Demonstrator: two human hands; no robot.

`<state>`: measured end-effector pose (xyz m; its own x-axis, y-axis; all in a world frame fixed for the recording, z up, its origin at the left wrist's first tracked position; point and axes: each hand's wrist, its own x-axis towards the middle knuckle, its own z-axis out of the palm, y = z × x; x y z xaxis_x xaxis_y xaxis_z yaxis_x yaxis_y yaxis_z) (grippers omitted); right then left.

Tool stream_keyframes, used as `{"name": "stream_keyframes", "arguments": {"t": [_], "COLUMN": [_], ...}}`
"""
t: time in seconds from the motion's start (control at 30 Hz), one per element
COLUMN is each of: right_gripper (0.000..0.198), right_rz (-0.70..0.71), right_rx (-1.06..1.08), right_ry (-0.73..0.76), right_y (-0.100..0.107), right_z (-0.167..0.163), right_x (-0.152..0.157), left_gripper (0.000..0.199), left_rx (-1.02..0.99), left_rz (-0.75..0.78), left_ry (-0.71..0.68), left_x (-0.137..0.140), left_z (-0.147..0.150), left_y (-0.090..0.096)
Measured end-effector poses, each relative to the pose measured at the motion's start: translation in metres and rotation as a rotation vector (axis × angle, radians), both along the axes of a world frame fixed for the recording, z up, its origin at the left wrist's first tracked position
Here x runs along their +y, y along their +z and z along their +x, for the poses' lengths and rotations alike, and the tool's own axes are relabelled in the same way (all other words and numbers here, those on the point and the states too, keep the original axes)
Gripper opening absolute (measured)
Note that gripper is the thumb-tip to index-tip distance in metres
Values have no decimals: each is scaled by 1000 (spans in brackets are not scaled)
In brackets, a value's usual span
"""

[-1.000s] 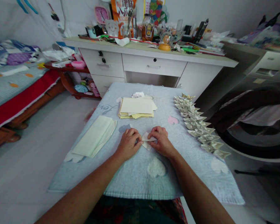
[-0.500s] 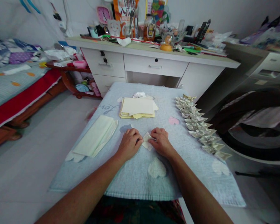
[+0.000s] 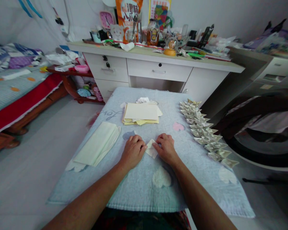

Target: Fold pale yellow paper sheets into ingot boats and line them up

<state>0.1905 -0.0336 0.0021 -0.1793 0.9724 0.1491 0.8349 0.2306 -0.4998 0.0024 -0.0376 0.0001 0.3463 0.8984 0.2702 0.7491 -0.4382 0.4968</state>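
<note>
A small piece of folded paper (image 3: 151, 150) lies on the cloth-covered table between my two hands. The fingers of my left hand (image 3: 134, 150) are curled, with thumb and fingertip pinching its left corner. My right hand (image 3: 166, 147) grips the right side, the thumb lying over the paper and the other fingers bent behind. Beyond my hands rests a stack of cream and yellow paper sheets (image 3: 141, 111). To the left sits a pile of long pale green paper (image 3: 97, 143). Rows of folded paper boats (image 3: 203, 126) run along the right side.
The blue tablecloth (image 3: 139, 191) carries heart prints. Crumpled white tissue (image 3: 143, 100) lies behind the stack. A white desk (image 3: 158, 68) crowded with jars and small goods stands ahead. A bed (image 3: 21, 86) is at the left, a washing machine (image 3: 276, 80) at the right.
The folded paper's upper part now shows as a clearer point between my hands. Both hands keep their hold with small finger shifts; the whole view has tilted slightly.
</note>
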Motion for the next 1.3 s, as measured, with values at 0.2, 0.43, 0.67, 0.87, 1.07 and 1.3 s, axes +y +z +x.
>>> {"name": "stream_keyframes", "arguments": {"t": [0.2, 0.43, 0.67, 0.87, 1.07, 1.3], "right_gripper": [17, 20, 22, 21, 22, 22], "right_rz": [-3, -13, -9, -5, -11, -1], "right_rx": [-32, -139, -188, -191, -187, -189], "right_ry": [-94, -148, -163, -163, -163, -160], "right_y": [-1, 2, 5, 5, 6, 4], "right_z": [-2, -7, -10, -10, -10, -9], "right_x": [0, -1, -3, -4, -4, -3], "left_gripper": [16, 17, 17, 17, 13, 14], "left_rx": [32, 77, 137, 145, 114, 31], "left_rz": [-1, -18, 7, 9, -10, -29], "left_ry": [30, 65, 87, 88, 81, 76], "left_x": [0, 0, -4, -4, -3, 1], "left_z": [1, 1, 3, 1, -4, -11], "left_y": [0, 2, 5, 6, 3, 1]}}
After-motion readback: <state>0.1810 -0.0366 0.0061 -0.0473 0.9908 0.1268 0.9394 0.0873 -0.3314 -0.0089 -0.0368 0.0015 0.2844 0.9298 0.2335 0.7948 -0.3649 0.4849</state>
